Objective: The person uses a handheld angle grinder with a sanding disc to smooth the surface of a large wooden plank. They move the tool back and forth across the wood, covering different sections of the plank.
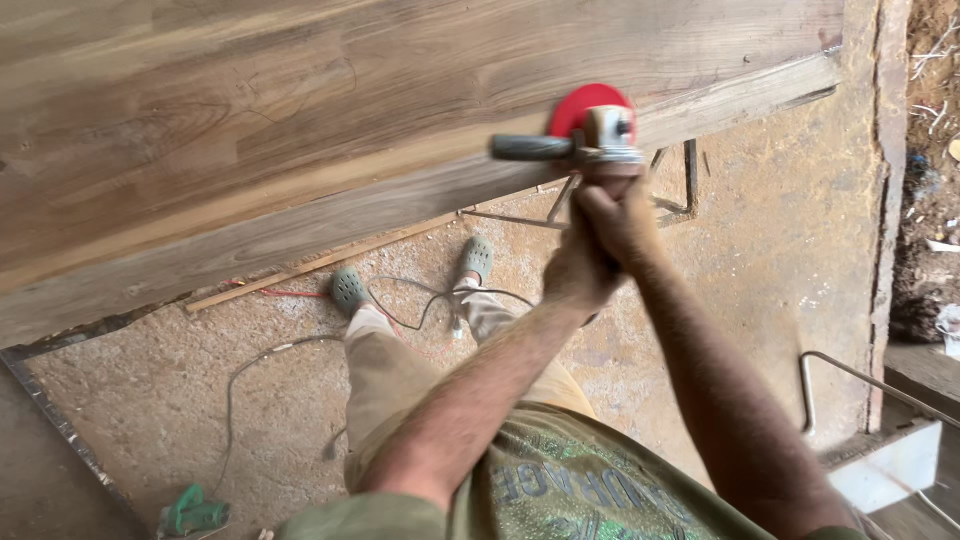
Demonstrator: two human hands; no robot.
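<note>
Head view: an angle grinder (590,135) with a red disc is being gripped by both the left hand (578,270) and the right hand (622,215), clenched round its body. It is being held against the lower edge of a large wooden slab (300,130); the face is appearing largely smooth, though the remaining work cannot be judged.

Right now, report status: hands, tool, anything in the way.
Left hand and right hand both clamped on grey angle grinder with red disc. Disc at edge of big brown wooden slab. Grey power cord loose on floor by feet.
</note>
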